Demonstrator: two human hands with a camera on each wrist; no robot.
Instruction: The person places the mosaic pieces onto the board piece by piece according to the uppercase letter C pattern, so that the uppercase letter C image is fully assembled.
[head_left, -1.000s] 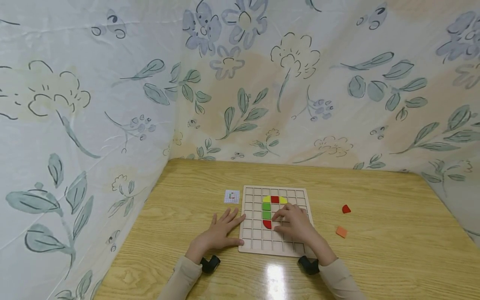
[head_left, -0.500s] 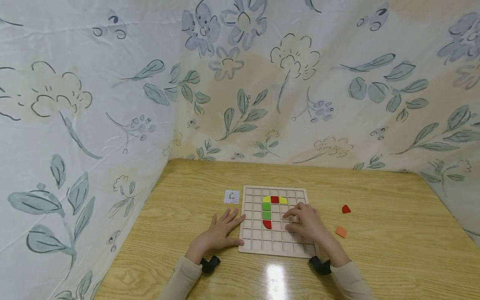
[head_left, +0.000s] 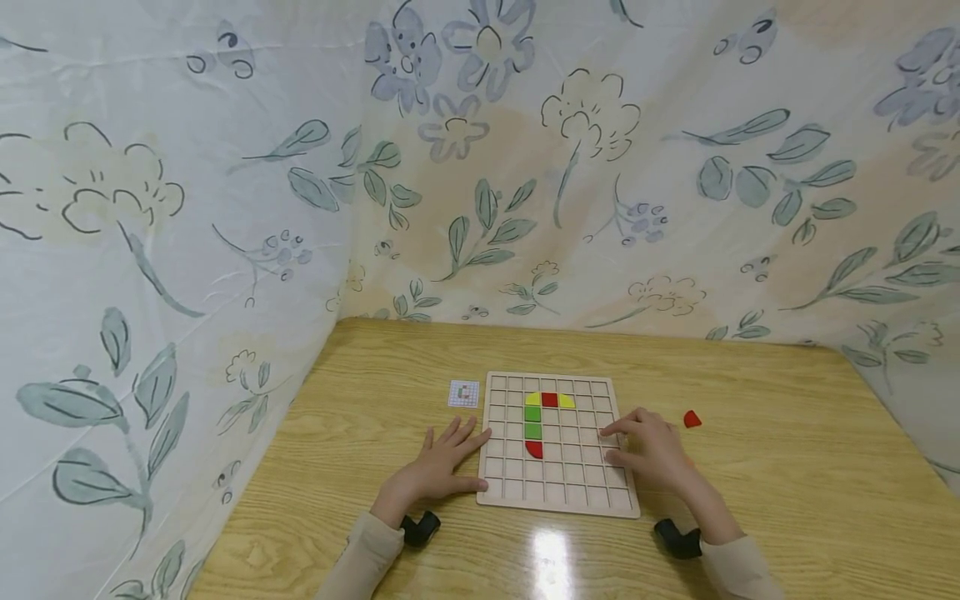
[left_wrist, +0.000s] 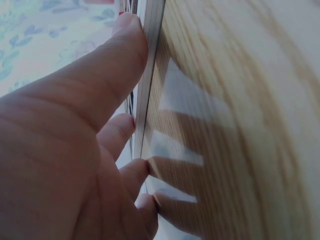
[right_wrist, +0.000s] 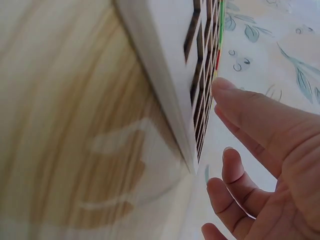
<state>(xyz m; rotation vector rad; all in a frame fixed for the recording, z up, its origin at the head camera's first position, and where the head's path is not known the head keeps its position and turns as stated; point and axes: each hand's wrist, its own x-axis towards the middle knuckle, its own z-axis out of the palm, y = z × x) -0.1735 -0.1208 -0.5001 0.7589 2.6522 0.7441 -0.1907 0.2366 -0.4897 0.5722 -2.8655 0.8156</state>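
Observation:
A wooden grid board [head_left: 498, 492] lies on the table, holding a column of flat pieces. Among them are a red square [head_left: 550, 400], a green square [head_left: 532, 431] and a red quarter-round [head_left: 534, 450], with yellow corner pieces [head_left: 567, 402] at the top. My left hand [head_left: 438, 465] rests on the table with fingers spread, thumb and a fingertip touching the board's left edge. Over the board's right edge hovers my right hand [head_left: 651, 448], fingers loosely bent and nothing between them. In the right wrist view, that hand [right_wrist: 265, 150] is also bare.
A small printed pattern card [head_left: 463, 393] lies left of the board. To the right, a loose red quarter-round [head_left: 692, 419] sits on the table [head_left: 787, 483]. An orange piece is mostly hidden behind the right hand. A floral cloth [head_left: 480, 167] hangs behind.
My right hand has moved right, from the middle of the board to its right edge, now covering most of the orange piece. The left hand stays in place.

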